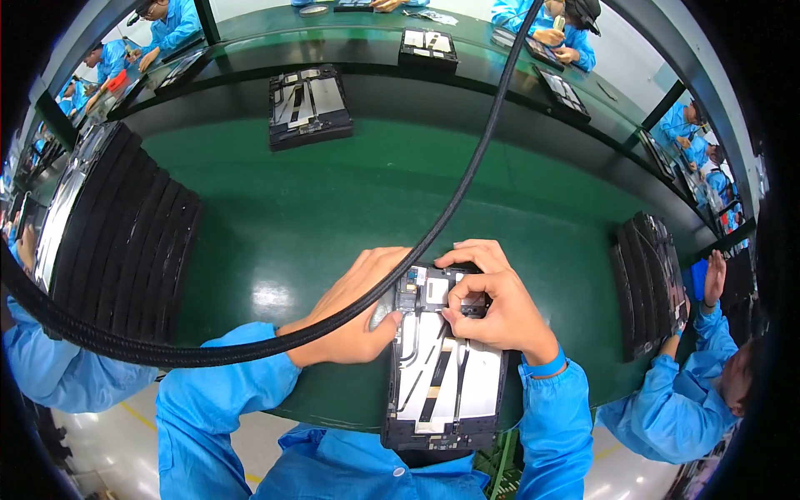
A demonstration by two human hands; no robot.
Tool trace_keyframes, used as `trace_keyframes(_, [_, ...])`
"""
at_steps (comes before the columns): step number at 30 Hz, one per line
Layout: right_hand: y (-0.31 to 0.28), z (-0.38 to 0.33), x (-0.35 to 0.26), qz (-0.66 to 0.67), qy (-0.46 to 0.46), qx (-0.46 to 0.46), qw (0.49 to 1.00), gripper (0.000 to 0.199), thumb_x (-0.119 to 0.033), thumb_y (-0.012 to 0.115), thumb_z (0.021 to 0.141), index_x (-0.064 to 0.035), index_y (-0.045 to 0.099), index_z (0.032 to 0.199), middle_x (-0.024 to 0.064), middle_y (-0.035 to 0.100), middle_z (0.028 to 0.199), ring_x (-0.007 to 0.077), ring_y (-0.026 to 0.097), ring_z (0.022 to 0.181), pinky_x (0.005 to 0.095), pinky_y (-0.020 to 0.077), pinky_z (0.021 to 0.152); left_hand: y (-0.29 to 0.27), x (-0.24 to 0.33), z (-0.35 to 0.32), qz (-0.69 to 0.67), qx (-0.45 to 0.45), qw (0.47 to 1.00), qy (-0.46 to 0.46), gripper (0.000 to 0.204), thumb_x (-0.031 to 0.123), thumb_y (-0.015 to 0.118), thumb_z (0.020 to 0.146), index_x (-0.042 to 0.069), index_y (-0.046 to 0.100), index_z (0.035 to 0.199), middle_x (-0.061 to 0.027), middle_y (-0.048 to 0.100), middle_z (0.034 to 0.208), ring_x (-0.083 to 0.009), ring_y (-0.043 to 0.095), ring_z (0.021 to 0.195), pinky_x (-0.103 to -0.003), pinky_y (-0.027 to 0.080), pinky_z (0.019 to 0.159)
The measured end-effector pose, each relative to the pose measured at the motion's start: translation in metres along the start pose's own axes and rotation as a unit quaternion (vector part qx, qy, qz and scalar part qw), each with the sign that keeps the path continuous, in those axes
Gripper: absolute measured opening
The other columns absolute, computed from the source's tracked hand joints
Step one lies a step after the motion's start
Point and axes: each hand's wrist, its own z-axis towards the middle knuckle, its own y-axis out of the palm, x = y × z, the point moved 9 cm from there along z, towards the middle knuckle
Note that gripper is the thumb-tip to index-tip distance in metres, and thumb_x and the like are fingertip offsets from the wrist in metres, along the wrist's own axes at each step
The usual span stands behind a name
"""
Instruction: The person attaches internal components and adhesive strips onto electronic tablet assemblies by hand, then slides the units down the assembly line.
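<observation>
An opened tablet (474, 392) lies in a black frame at the near edge of the green table, its pale inner panels, dark ribbon cables and small boards exposed. My left hand (354, 310) grips its upper left edge, thumb along the side and fingers reaching toward the top. Over the upper right part, my right hand (493, 302) bends down with thumb and index finger pinched together against the parts. Whatever sits between those fingertips is too small or hidden to name. A blue band (547, 367) circles my right wrist.
A thick black braided cable (467, 179) arcs across the view, passing in front of my left hand. Tall stacks of black trays (125, 242) stand at left and a smaller stack (646, 283) at right. Another opened tablet (308, 104) rests farther back. Co-workers in blue sit around.
</observation>
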Motion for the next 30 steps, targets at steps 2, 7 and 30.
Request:
trace_keyframes(2, [0.002, 0.0, -0.001, -0.038, -0.013, -0.006, 0.999, 0.013, -0.014, 0.088, 0.068, -0.0114, 0.079, 0.076, 0.008, 0.072, 0.138, 0.0414, 0.053, 0.144, 0.0529, 0.0422, 0.122, -0.002, 0.006, -0.009, 0.053, 0.012, 0.998, 0.019, 0.068, 0.001, 0.073, 0.084, 0.002, 0.056, 0.15, -0.0265, 0.056, 0.159, -0.0456, 0.056, 0.14, -0.055, 0.043, 0.123])
trace_keyframes(7, [0.002, -0.002, -0.003, -0.046, -0.007, -0.006, 0.999, 0.013, -0.015, 0.09, 0.067, -0.0119, 0.079, 0.074, 0.0086, 0.072, 0.14, 0.0419, 0.053, 0.144, 0.053, 0.0423, 0.122, -0.006, 0.03, -0.02, 0.181, 0.059, 0.976, 0.105, 0.025, 0.003, 0.08, 0.081, 0.006, 0.076, 0.106, -0.018, 0.073, 0.138, -0.0405, 0.067, 0.122, -0.053, 0.054, 0.108])
trace_keyframes(30, [-0.024, -0.011, 0.006, -0.093, 0.011, -0.035, 0.995, 0.012, -0.015, 0.095, 0.072, -0.012, 0.084, 0.077, 0.0163, 0.054, 0.171, 0.0519, 0.032, 0.162, 0.0652, 0.0281, 0.13, 0.022, 0.03, -0.022, 0.262, 0.001, 0.962, 0.072, 0.043, 0.028, 0.082, 0.084, 0.0, 0.073, 0.115, -0.0215, 0.071, 0.135, -0.0411, 0.068, 0.119, -0.054, 0.055, 0.109])
